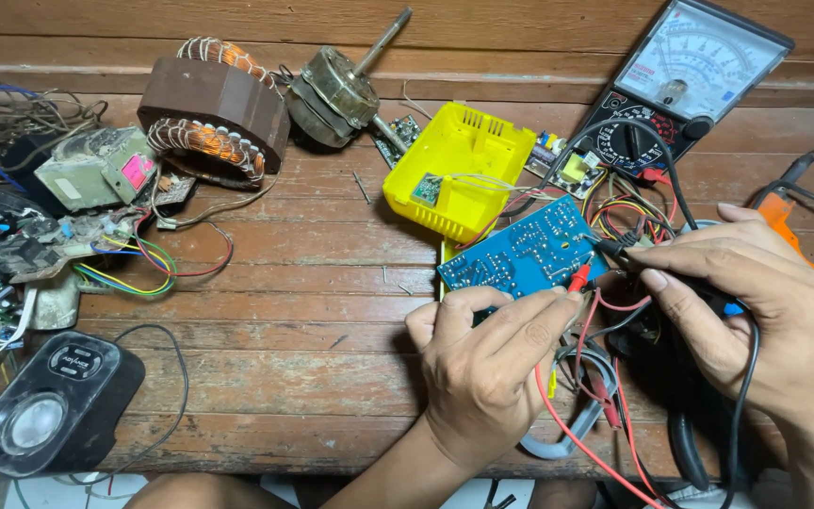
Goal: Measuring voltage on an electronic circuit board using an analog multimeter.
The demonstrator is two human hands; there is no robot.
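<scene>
Probes meet on the blue board (pixel 520 253) at 3 o'clock of the table (pixel 284 311): left hand (pixel 487 363) pinches the red probe (pixel 577 277), right hand (pixel 756 316) grips the black probe (pixel 619 248); light, stiff and probably fragile, the board seems best held by its edges.

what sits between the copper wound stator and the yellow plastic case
In the head view, a small motor with its shaft sits between the stator and the yellow case.

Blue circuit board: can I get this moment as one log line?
left hand: red probe on blue circuit board | right hand: black probe on board | analog multimeter behind
</scene>
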